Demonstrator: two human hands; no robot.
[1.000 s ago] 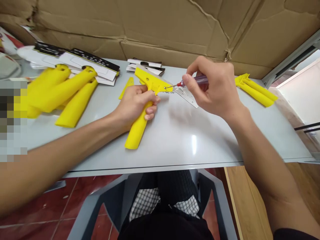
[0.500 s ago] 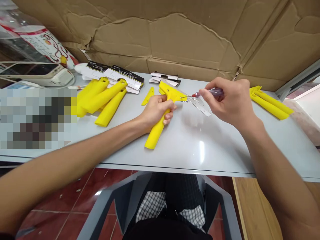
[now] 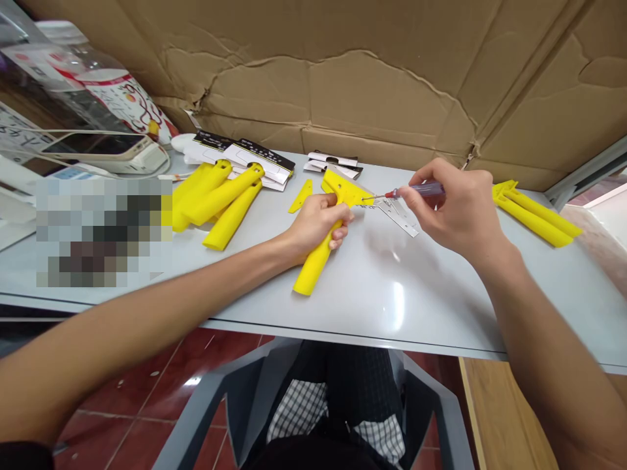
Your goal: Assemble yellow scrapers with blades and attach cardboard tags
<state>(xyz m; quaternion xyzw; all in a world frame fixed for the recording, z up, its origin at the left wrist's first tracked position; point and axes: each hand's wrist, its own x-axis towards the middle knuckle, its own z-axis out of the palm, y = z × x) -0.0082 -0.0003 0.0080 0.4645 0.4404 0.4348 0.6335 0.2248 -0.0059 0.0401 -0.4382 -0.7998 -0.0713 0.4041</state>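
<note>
The left hand (image 3: 316,225) gripped a yellow plastic scraper (image 3: 313,267) by its handle above the bench (image 3: 392,287), while the right hand (image 3: 453,209) pinched a small screwdriver (image 3: 421,190), its tip just beside the scraper's head.

A big sheet of brown cardboard (image 3: 343,78), torn and creased, stands behind the gray worktop (image 3: 401,313). On the worktop lie white and black cards (image 3: 249,156) in a messy pile, a small stack of cards (image 3: 333,164), a heap of yellow plastic handles (image 3: 220,209) on the left and more yellow pieces (image 3: 533,215) on the right, and a phone (image 3: 98,151) sits near a shiny printed bag (image 3: 117,91). Below are red floor tiles (image 3: 132,398), a gray plastic chair (image 3: 206,405), and a wooden board (image 3: 504,418).
</note>
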